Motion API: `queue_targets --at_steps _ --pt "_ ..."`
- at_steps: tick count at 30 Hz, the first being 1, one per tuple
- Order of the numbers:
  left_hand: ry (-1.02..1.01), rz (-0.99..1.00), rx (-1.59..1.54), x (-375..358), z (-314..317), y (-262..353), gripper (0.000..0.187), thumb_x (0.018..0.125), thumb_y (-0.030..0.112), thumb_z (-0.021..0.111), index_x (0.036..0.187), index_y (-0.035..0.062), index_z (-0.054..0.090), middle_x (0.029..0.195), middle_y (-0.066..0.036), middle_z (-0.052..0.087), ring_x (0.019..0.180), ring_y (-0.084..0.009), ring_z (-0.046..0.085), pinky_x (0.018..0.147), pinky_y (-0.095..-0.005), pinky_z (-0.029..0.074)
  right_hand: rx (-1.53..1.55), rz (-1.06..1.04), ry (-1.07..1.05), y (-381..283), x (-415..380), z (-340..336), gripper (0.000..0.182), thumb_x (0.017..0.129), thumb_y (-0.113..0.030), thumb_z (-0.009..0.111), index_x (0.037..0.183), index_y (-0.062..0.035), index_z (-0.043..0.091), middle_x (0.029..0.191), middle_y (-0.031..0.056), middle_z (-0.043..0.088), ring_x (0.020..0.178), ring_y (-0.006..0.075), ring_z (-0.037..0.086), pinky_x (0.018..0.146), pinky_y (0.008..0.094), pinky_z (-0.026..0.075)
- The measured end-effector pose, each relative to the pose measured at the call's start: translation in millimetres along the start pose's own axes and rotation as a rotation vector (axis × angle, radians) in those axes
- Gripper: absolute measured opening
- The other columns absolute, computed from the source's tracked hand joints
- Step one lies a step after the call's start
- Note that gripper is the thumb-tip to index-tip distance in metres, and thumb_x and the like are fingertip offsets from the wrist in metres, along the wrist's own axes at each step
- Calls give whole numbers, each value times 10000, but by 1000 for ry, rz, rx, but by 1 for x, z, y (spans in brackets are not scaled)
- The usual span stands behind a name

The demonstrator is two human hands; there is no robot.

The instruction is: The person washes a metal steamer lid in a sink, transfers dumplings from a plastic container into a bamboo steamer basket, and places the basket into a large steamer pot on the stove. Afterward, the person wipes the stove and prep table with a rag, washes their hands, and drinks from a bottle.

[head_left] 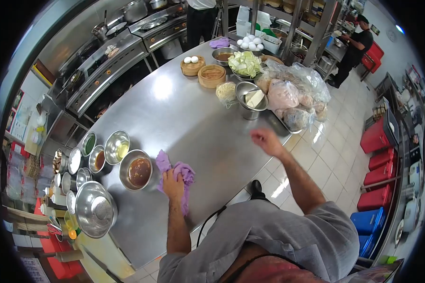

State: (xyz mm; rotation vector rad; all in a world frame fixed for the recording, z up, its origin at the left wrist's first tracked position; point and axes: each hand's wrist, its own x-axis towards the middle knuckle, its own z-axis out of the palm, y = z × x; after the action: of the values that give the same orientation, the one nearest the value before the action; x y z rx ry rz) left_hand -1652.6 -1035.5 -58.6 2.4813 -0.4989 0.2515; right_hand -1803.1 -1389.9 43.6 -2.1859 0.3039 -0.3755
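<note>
My left hand (173,185) presses on a crumpled purple cloth (186,172) on the steel table (208,137), its fingers closed over the fabric. Just left of the cloth is a metal bowl of brown sauce (140,172). Over the table's right edge, my right hand (267,141) is raised with fingers loosely curled and nothing visible in them. Beyond it stands a metal bowl (248,111) containing a pale block (254,99). A clear bag of pale shreds (227,94) lies beside that bowl.
Several bowls, including a large steel bowl (95,210), crowd the left end near a knife (101,264). Chopped cabbage (244,64), eggs (251,43), bamboo steamers (211,75) and plastic bags (293,94) fill the far end. A co-worker (356,49) stands far right.
</note>
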Motion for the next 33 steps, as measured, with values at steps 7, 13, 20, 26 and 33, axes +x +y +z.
queue_targets --at_steps 7,13,20,26,33 --pt "239 -118 176 -14 30 31 285 758 190 605 1023 99 555 998 -142 530 911 -360 519 766 -427 429 -39 -215 531 84 181 -170 172 797 -105 571 934 -20 630 723 90 614 635 136 554 606 269 452" --pt "222 -291 408 -14 46 92 307 744 175 600 1045 127 557 1020 -116 518 959 -316 505 779 -457 391 -314 61 338 180 316 -238 292 713 -162 646 978 -42 621 863 112 645 807 216 617 728 331 476" --pt "180 52 107 102 96 153 388 712 10 589 1093 71 551 1065 -156 500 993 -327 488 841 -387 419 -471 398 -82 224 376 -241 373 702 -148 621 1066 -69 603 966 161 628 975 288 591 814 383 471" --pt "153 164 -57 211 159 217 386 737 32 602 1112 108 549 1126 -151 460 987 -314 483 817 -392 436 -898 134 -206 363 433 -193 530 733 -151 565 1250 -123 453 1212 119 516 1108 301 493 900 419 429" --pt "-21 65 -60 290 223 242 438 756 107 562 1180 199 504 1218 -120 383 1090 -319 406 900 -436 380 -797 174 -207 298 389 -223 582 771 -213 479 1338 -197 347 1396 76 322 1299 333 251 1046 448 276"
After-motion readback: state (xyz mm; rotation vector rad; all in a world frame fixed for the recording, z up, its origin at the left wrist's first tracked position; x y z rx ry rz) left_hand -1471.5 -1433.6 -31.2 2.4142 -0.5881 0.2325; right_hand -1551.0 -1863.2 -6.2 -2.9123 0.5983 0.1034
